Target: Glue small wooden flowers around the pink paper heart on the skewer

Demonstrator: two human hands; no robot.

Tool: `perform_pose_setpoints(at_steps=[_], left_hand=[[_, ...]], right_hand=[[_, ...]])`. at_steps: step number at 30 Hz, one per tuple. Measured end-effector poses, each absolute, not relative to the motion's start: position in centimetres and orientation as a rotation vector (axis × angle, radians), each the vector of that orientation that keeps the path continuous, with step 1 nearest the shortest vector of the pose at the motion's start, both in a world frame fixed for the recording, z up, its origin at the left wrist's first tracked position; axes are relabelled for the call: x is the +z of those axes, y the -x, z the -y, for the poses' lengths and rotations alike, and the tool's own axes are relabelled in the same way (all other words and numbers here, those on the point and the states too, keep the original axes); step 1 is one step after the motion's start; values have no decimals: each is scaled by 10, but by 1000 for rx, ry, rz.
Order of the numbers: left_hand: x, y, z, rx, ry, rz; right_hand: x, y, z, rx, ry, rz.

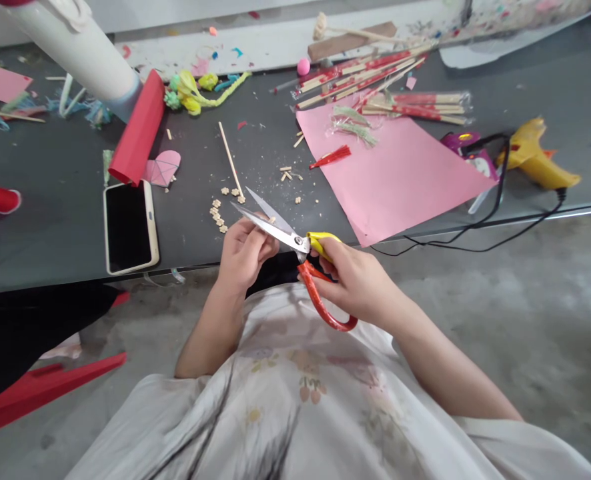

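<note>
My right hand [355,280] grips a pair of scissors [280,235] with one yellow and one red handle. The blades are spread apart and point up and left, over my left hand [248,252]. The fingers of that left hand are pinched together at the table's front edge; a small pale bit shows at their tips, too small to name. Just beyond the fingers, several small flower-shaped wooden pieces [216,213] lie in a curved row. A thin wooden stick [231,159] lies behind the blade tips, with short cut bits [286,175] to its right.
A phone [131,227], a red paper roll [139,130] and a white bottle-like object [90,53] stand or lie at left. Pink paper [400,177] covers the right, near a yellow glue gun [540,157] whose cord hangs over the edge. Bundled sticks [360,77] lie behind.
</note>
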State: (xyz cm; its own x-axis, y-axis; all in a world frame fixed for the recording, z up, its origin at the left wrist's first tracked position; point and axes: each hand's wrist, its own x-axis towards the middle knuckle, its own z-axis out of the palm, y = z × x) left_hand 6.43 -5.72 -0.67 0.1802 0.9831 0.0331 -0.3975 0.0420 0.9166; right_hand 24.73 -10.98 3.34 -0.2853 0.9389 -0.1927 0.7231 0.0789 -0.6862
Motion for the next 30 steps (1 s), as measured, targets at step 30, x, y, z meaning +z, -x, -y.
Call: perform_pose_setpoints(at_steps=[30], left_hand=[[-19,-46,61,1381,-2008,-1140]], right_hand=[[34,-245,115,1025,1710,1953]])
